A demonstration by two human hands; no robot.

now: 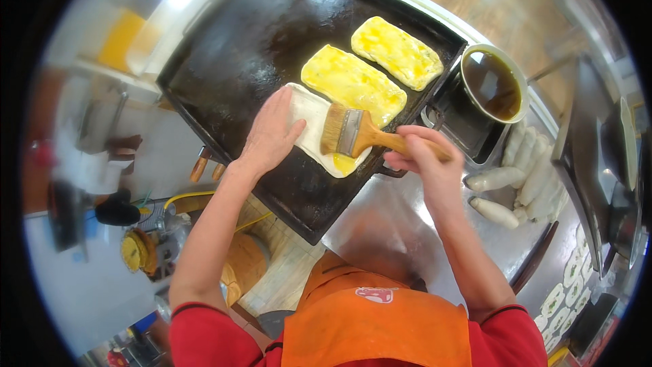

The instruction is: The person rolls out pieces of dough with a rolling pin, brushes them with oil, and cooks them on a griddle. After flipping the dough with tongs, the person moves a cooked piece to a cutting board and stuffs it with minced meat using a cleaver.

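My right hand [425, 153] grips the wooden handle of a wide bristle brush [351, 130]. Its bristles rest on a pale rectangle of flat dough [308, 112], where a small yellow patch like egg wash shows near the lower end. On the dough's far left end lies my left hand [272, 130], fingers extended and thumb spread, holding nothing. Beside it on the black griddle [229, 61] are two more flat dough pieces coated in yellow, a nearer one [351, 81] and a farther one [397, 51]. The brush hides part of the pale dough.
A pot of dark brown liquid [491, 86] stands right of the griddle. Several pale dough rolls [530, 173] are heaped on the metal counter [387, 214]. Filled dough pieces [565, 285] lie at the lower right. Wooden-handled tools [200, 164] stick out by the griddle's left edge.
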